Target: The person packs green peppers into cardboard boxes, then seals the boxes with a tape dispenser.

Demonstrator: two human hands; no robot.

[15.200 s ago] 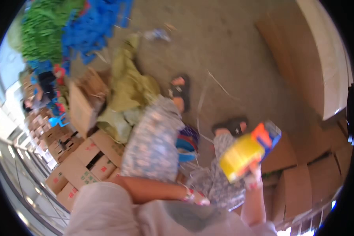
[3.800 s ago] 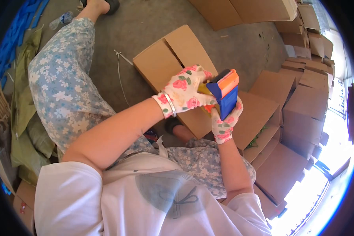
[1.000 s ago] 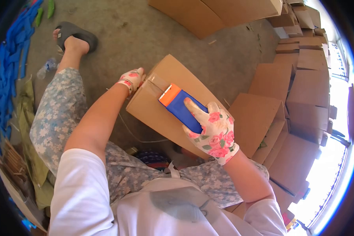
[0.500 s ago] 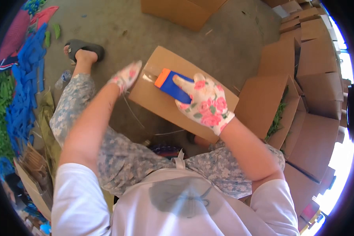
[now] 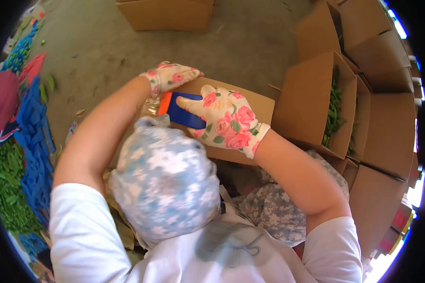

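Right hand (image 5: 226,120), floral glove, clenched around blue tape dispenser (image 5: 182,109); orange blade end now at near-left edge of cardboard box (image 5: 241,101), whereas half second ago it sat mid-lid. Run along seam judged near its end.

Left hand (image 5: 172,75) has shifted onto box's left end, fingers laid flat there, grasping nothing, bracing flap by clear tape tail.

Box rests on concrete floor (image 5: 104,42), closed. Raised knee in floral trousers (image 5: 165,179) now hides its near corner. Open carton of green pods (image 5: 333,106) stands just right.
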